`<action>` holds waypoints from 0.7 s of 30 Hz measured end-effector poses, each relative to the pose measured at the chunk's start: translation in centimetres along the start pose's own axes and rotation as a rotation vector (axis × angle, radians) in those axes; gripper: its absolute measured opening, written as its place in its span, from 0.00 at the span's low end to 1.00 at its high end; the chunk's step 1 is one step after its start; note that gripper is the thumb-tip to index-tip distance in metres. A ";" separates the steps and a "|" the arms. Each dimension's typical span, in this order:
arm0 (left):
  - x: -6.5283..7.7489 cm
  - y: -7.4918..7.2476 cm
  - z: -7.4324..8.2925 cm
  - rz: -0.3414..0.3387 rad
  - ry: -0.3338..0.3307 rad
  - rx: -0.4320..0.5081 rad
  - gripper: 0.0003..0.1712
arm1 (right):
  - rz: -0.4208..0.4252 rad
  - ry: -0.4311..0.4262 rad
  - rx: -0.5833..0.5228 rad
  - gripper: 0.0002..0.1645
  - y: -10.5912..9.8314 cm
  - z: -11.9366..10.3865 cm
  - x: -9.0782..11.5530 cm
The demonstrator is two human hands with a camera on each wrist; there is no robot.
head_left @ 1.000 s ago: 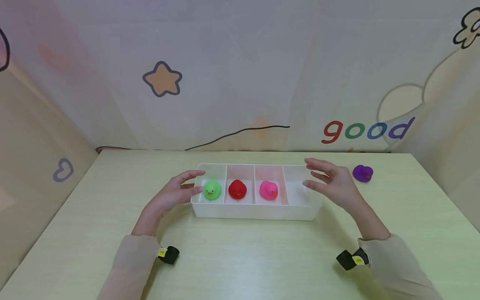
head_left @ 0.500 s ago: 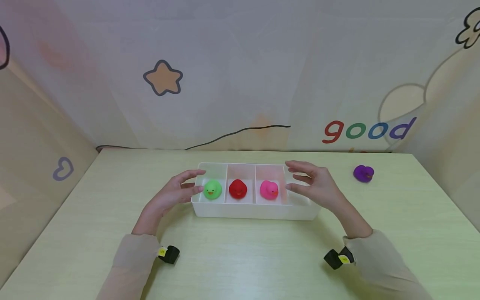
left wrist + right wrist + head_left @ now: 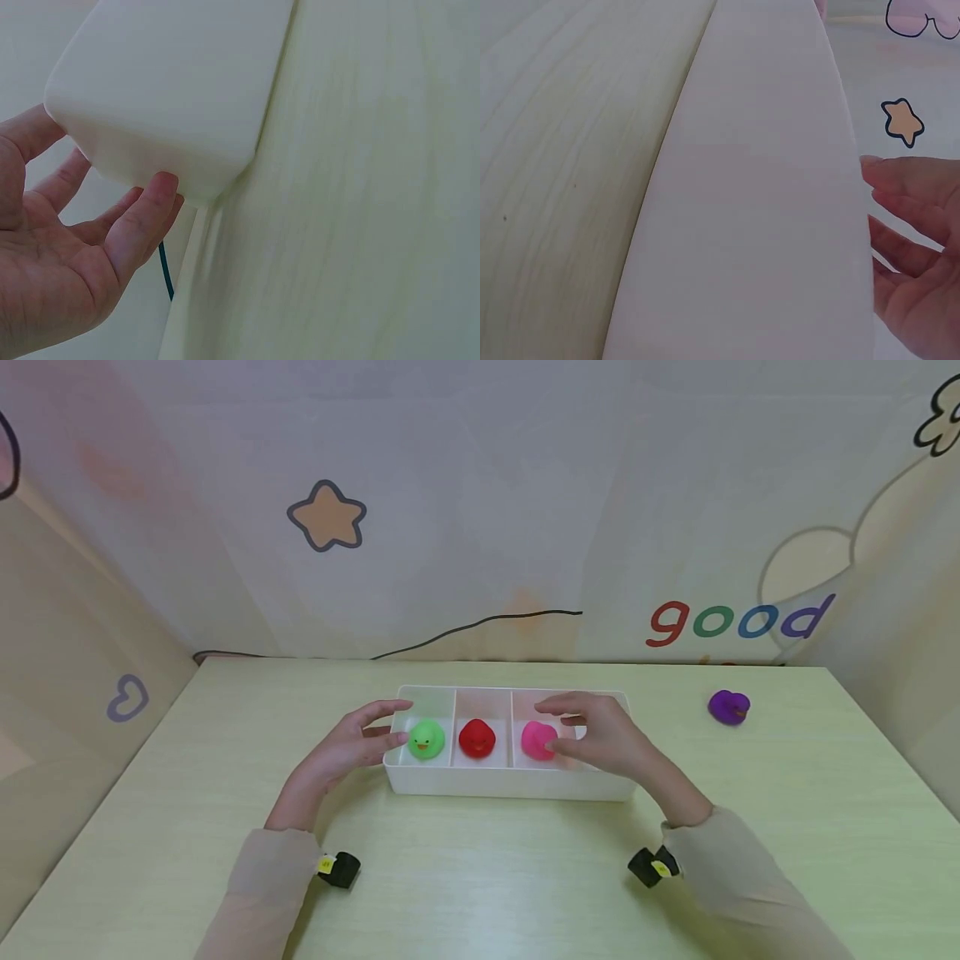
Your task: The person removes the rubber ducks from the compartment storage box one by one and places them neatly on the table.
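Observation:
A long white divided storage box (image 3: 510,782) lies across the table. A green rubber duck (image 3: 426,739) sits in its left compartment, with a red duck (image 3: 477,739) and a pink duck (image 3: 537,741) in the ones to the right. My left hand (image 3: 348,739) holds the box's left end: thumb and index finger reach over the rim, while lower fingers (image 3: 150,210) press the outer end wall in the left wrist view. My right hand (image 3: 603,735) is over the box's right half, fingers spread, thumb tip overlapping the pink duck's right side. Its fingers (image 3: 907,180) are partly hidden behind the box in the right wrist view.
A purple rubber duck (image 3: 728,707) rests on the table (image 3: 480,868) to the right of the box. A printed cloth backdrop (image 3: 480,510) rises behind the table's back edge and along both sides.
My right hand has moved left from the box's right end, across the rightmost compartment, to the pink duck. My left hand, the box and the ducks have stayed in place.

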State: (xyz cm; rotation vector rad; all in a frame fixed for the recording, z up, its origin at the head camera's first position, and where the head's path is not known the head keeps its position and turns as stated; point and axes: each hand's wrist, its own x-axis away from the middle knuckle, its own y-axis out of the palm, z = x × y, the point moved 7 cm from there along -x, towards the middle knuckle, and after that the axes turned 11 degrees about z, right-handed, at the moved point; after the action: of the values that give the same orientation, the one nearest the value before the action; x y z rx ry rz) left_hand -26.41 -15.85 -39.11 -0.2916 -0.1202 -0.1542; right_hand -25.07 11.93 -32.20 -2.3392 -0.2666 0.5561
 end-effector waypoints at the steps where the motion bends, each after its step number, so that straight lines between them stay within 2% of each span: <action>1: 0.0 0.0 0.0 -0.001 0.001 -0.001 0.33 | -0.013 -0.004 0.028 0.26 0.2 -0.1 -0.1; 13: 0.0 0.0 0.1 0.002 0.000 -0.010 0.32 | -0.201 -0.061 0.369 0.22 3.0 -1.3 -1.4; 21: 0.0 0.0 0.0 0.007 -0.011 -0.004 0.32 | -0.288 -0.118 0.530 0.13 4.3 -1.5 -1.9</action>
State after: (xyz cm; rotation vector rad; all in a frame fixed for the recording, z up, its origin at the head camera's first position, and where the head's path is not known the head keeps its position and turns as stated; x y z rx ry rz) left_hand -26.41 -15.85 -39.07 -0.2970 -0.1295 -0.1459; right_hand -25.97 7.29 -33.54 -1.7238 -0.4431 0.5437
